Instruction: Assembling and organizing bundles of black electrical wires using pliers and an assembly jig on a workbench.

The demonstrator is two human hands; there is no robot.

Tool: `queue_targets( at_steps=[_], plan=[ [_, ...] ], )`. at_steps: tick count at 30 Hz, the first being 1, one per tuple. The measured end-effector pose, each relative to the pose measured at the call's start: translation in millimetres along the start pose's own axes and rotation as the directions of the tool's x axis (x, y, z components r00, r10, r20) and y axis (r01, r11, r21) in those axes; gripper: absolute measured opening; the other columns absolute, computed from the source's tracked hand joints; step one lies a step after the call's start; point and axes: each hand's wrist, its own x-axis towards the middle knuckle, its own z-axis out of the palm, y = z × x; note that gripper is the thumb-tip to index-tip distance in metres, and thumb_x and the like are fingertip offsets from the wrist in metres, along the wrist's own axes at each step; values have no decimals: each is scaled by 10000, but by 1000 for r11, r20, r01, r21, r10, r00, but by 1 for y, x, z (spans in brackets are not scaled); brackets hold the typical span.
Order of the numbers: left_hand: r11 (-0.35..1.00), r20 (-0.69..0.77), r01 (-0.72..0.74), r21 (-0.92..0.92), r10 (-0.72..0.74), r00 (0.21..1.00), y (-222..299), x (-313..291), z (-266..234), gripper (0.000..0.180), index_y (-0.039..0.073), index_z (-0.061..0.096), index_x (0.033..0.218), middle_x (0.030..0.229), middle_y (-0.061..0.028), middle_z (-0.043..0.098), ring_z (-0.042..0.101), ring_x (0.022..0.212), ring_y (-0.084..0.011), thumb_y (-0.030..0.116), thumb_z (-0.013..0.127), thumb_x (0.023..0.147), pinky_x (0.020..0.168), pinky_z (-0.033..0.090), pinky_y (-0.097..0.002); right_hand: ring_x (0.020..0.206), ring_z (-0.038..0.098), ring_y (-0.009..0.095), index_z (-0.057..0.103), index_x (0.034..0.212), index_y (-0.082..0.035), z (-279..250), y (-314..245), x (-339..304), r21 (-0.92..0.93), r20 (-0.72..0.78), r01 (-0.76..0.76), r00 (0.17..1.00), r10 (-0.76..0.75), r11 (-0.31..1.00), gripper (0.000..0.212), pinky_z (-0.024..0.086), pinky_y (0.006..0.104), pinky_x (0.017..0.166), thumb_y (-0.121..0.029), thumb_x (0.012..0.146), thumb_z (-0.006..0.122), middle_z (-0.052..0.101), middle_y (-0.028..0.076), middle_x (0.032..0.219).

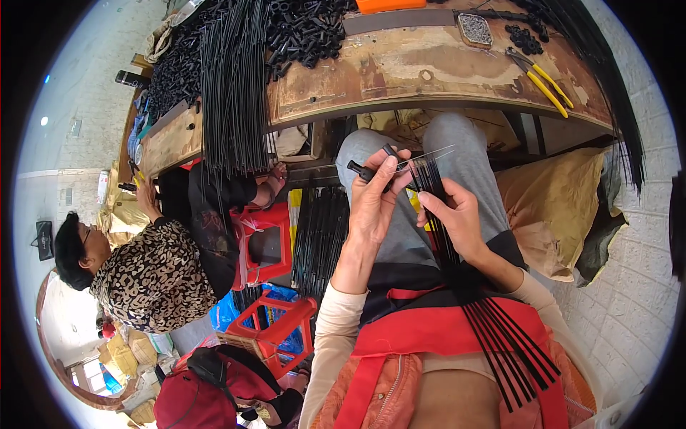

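Observation:
My left hand [373, 196] is closed on a black plastic tubular fitting [360, 170], with another black piece rising between thumb and fingers. Thin metal wires [432, 152] stick out to the right of these fingertips. My right hand [459, 218] grips a bundle of long, thin black rods [444, 243] between thumb and fingers. The rods' upper ends lie close to my left fingertips; I cannot tell whether they join the fitting. Their lower ends fan out over my red apron [429, 332]. Both hands are above my lap, in front of the table edge.
Across the wooden table [400, 68] lie heaped black plastic parts [304, 32], black rods [232, 93] overhanging the edge, yellow-handled pliers [539, 80] and a tin of small metal pieces [475, 30]. A person [153, 275] sits at left near a red stool [275, 336]. A sack [554, 204] stands right.

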Motion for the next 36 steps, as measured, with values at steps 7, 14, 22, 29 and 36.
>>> queue_targets(
  at_steps=[7,14,22,29,36],
  plan=[
    [998,-38,16,67,-14,999,2,0,2,294,-5,598,1178,1072,-129,653,667,947,-205,140,638,926,836,578,-313,633,602,98,596,971,-1,0,0,0,12,3,-8,1000,8,1000,198,510,240,604,-184,920,652,623,48,743],
    [996,-17,19,84,-17,1000,1,-2,6,337,-20,583,1217,1074,-120,656,661,949,-199,151,635,931,842,567,-314,635,601,97,593,973,-6,0,-2,0,22,2,-16,1000,16,1000,194,506,237,605,-186,923,649,622,45,750],
    [995,14,7,100,-8,1000,1,-5,8,300,-18,612,1189,1058,-111,665,659,941,-189,137,630,933,835,565,-322,638,602,97,590,961,-10,-1,-1,0,6,14,-7,1000,7,1000,197,507,236,609,-196,927,646,619,43,748],
    [987,41,-28,158,22,999,5,-5,6,269,-26,624,1163,1060,-127,669,664,927,-189,118,620,937,825,565,-322,627,600,97,587,957,-9,3,-3,-2,-19,0,12,1000,-12,1000,195,517,244,597,-191,925,648,615,40,744],
    [974,35,6,228,-15,999,10,-10,4,261,-28,629,1153,1063,-127,673,667,937,-197,120,620,937,825,564,-313,635,599,101,584,980,0,5,-2,-3,-10,10,27,1000,-27,1000,181,522,254,596,-163,927,641,607,44,753]
  ],
)
